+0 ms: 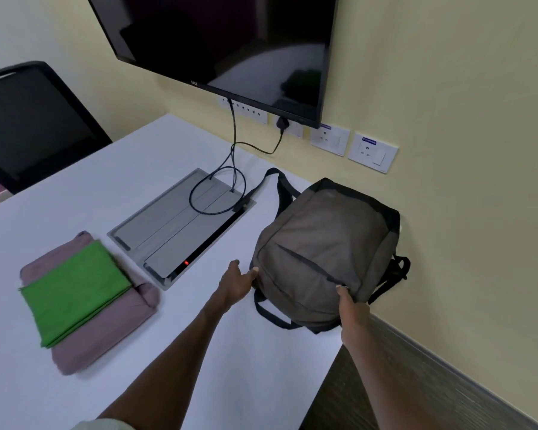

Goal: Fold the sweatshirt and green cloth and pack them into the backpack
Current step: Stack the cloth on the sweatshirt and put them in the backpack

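Both hands, left hand (235,282) and right hand (351,305), grip the closed grey fabric backpack (320,249); fumbling its zip could drag it off the white worktop (199,352).

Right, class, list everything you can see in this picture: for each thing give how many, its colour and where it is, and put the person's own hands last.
backpack: one, grey-brown with black trim, on the table by the wall
green cloth: one, folded, lying on the sweatshirt
sweatshirt: one, dusty pink, folded, left part of the table
table: one, white
cable box lid: one, grey, set in the table
cables: black, running from the wall to the lid
monitor: one, black, on the wall
wall sockets: several, white, under the monitor
chair: one, black, far left
left hand: grips the backpack's left edge
right hand: fingers pinch the backpack's near edge by the zip
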A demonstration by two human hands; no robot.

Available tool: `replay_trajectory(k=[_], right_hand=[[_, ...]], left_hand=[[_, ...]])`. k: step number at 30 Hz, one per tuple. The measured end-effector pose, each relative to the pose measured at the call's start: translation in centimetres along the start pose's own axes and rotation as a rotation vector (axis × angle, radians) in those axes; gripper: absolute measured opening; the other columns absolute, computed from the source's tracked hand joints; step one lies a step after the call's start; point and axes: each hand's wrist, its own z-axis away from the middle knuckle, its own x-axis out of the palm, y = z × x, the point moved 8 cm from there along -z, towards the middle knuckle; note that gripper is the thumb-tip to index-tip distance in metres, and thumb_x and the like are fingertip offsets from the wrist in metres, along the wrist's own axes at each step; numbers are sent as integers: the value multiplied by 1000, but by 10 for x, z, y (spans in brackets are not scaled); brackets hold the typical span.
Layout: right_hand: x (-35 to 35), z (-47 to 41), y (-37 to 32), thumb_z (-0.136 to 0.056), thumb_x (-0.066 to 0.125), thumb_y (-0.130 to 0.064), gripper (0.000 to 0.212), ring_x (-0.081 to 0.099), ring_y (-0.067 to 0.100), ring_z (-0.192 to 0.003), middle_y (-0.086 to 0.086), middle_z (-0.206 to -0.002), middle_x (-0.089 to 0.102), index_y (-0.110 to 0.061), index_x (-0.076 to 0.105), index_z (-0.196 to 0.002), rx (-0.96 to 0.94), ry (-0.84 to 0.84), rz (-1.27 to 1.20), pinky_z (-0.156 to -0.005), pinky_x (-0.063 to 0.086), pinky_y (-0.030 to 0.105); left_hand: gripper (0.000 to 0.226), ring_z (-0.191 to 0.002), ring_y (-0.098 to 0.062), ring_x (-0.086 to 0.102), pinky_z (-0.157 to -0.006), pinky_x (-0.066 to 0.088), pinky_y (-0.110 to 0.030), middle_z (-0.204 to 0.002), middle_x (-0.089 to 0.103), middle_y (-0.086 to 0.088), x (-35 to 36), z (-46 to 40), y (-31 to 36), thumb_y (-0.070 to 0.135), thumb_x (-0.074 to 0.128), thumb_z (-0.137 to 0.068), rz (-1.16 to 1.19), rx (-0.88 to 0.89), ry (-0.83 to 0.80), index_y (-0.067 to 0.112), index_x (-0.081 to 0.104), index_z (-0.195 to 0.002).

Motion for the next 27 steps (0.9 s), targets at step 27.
replay_trajectory(k=[27], right_hand=[[-20, -90, -38, -88, 75, -25, 48, 66, 28, -101, 12, -119, 67, -8, 58, -129, -121, -62, -274, -92, 55, 44]], left_hand=[[44, -103, -25, 63, -84, 49, -27, -115, 66, -6, 39, -86, 41, 22, 71, -89, 133, 58, -9, 6, 59, -129]])
